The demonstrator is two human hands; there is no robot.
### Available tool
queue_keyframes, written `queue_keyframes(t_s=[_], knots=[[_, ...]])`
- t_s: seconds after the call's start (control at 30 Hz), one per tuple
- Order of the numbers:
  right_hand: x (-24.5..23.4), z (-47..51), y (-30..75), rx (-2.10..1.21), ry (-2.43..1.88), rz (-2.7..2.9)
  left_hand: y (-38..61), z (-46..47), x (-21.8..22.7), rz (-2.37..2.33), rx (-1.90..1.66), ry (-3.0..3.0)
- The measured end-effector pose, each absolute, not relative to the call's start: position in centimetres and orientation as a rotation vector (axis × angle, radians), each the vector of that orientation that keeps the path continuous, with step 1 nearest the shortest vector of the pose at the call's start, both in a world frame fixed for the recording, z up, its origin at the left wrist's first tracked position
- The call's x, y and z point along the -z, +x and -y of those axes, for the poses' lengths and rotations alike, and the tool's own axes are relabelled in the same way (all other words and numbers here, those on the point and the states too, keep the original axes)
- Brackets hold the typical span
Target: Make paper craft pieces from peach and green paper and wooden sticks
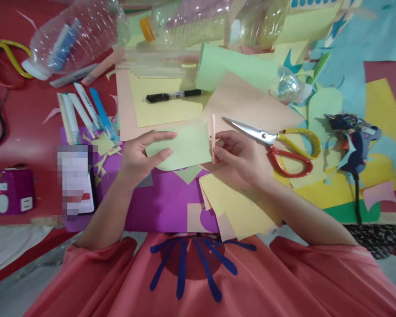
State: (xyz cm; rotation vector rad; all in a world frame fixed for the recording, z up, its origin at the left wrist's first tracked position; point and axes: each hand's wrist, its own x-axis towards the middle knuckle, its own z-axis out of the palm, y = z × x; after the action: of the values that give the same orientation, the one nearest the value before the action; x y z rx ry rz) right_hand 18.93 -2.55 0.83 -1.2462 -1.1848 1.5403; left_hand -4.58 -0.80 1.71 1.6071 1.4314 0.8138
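Note:
A light green piece of paper [189,143] with rounded left corners lies level in front of me. My left hand [135,156] grips it by the left end, thumb and fingers resting over its surface. At the paper's right edge, a narrow pale pink paper strip [213,125] stands upright, pinched between the thumb and fingers of my right hand [242,154]. Whether the strip touches the green paper is hard to make out. Just right of that hand lie scissors [265,137] with yellow and red handles, blades partly apart. Beyond the green paper is a black pen [173,95].
Plastic bottles [191,22] and a bottle wrapped in green paper [237,68] lie at the back. A glue gun [356,145] rests on the right. Several markers [81,110], a phone [77,176] and a purple power adapter [9,193] are left. Paper scraps surround my hands.

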Motion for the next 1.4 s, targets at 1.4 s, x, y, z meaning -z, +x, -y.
queue_keyframes(t_s=[1.4], knots=[[-0.89, 2.76, 18.82, -1.487, -1.333, 1.214, -4.5, 0.92, -1.83, -1.411, -0.786, 1.595]])
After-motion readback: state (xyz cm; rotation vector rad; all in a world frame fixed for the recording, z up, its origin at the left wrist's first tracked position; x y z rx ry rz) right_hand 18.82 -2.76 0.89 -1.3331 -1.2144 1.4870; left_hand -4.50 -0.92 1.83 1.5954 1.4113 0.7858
